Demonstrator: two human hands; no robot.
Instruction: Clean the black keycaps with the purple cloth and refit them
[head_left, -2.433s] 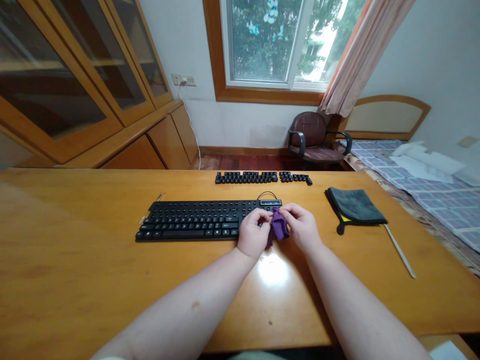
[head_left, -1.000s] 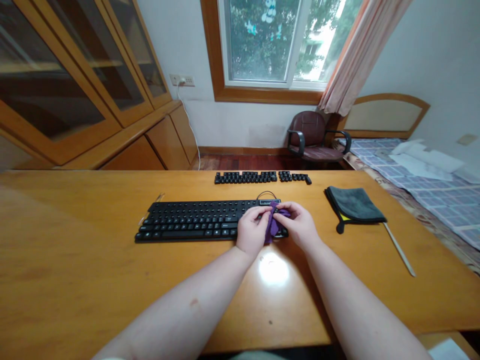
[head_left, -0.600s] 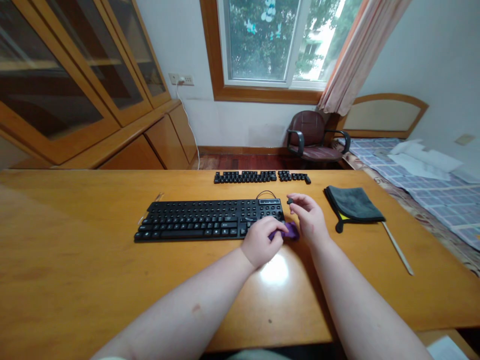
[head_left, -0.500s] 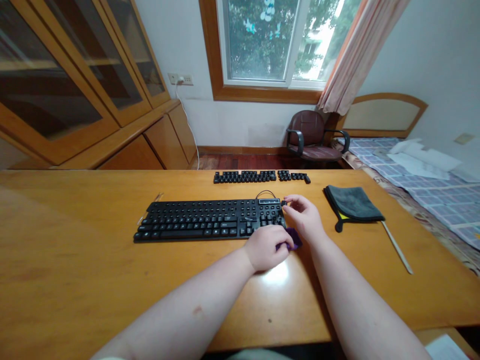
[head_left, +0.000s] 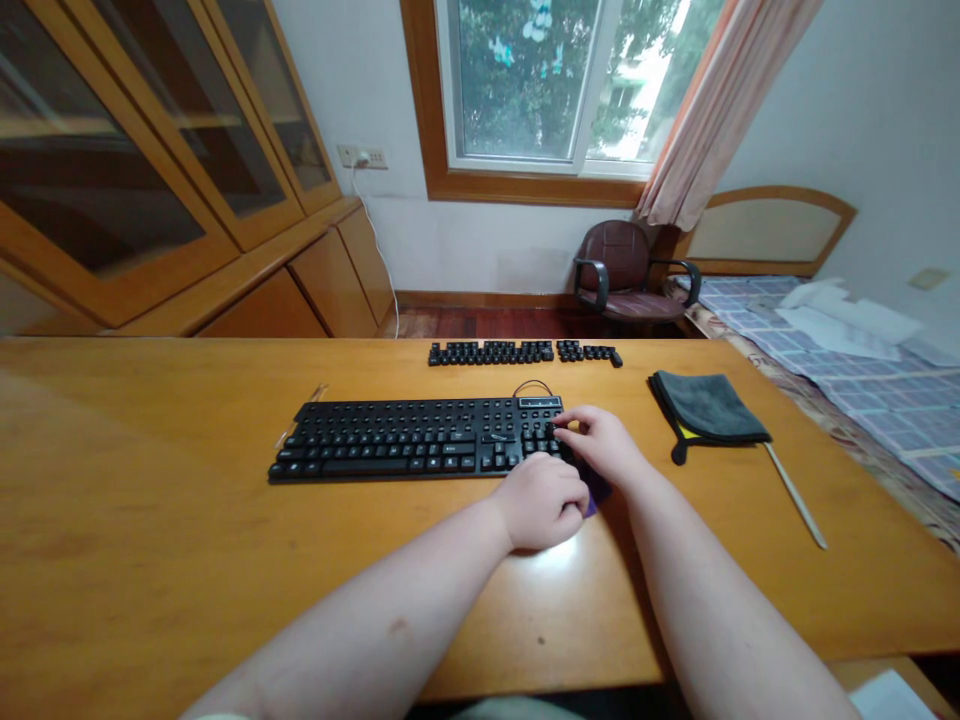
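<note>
Fingers (head_left: 568, 422) of the person's right hand (head_left: 604, 445): how do they stand?

Curled close together, their tips touching the keys at the right end of a black keyboard (head_left: 412, 440). Whether they pinch anything small cannot be told.

And the left hand (head_left: 541, 502)?

Loosely curled, resting on the surface (head_left: 150, 540) just below the keyboard's right end. Whether it grips anything is hidden.

Where is the purple cloth (head_left: 597, 496)?

Mostly hidden, lying between the two hands beside the keyboard's lower right corner.

What lies nearby?

A row of loose black keycaps (head_left: 487, 352) beyond the keyboard, and a folded grey towel (head_left: 705, 408) to its right.
</note>
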